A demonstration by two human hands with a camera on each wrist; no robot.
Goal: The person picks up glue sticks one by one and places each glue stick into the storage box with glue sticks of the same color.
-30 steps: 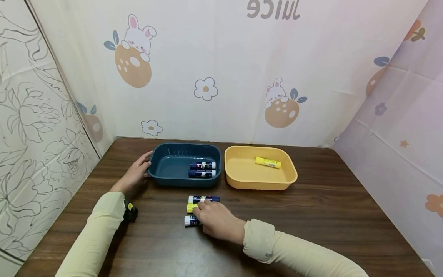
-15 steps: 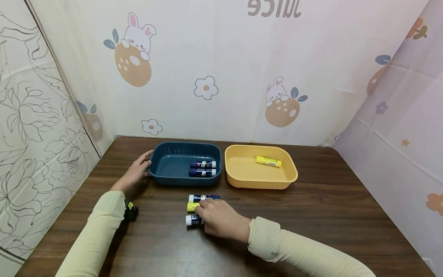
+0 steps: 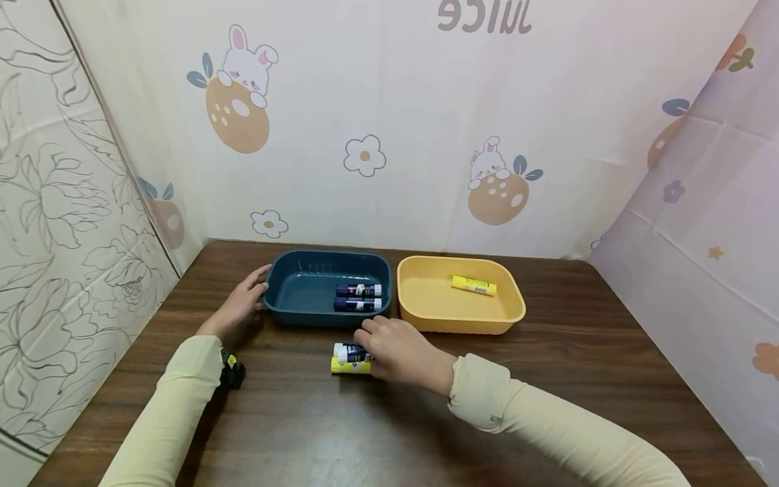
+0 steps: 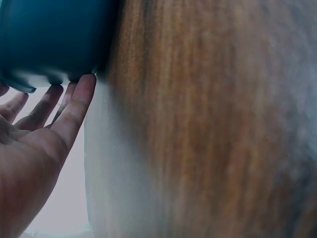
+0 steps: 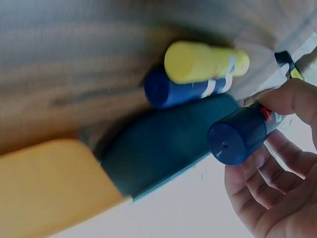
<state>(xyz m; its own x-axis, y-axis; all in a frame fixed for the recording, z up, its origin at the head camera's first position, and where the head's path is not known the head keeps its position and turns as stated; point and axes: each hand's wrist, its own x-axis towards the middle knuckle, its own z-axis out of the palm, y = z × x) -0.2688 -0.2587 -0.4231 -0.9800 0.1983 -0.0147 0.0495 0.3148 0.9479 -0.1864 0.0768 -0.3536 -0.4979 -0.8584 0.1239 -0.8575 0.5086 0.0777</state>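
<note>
My right hand (image 3: 406, 355) pinches a dark blue glue stick (image 5: 242, 133) with a white cap between thumb and fingers, lifted off the table. Below it lie a yellow glue stick (image 3: 351, 366) and a second dark blue glue stick (image 5: 173, 91); in the head view that dark one is mostly hidden by the held stick and hand. At the left end of the dark teal tray (image 3: 316, 318), my left hand (image 3: 245, 299) touches the wall with extended fingers (image 4: 79, 106). Inside that tray, two dark blue glue sticks (image 3: 358, 305) lie side by side at its right end.
To the right of the teal tray stands a yellow tray (image 3: 459, 325), holding one yellow glue stick (image 3: 474, 285). Both trays are near the back edge of the brown wooden table (image 3: 578, 379), before a printed curtain (image 3: 414, 101).
My right hand has picked up the nearest dark blue glue stick and carried it away from me, above the other two on the table. My left hand has stayed at the teal tray.
</note>
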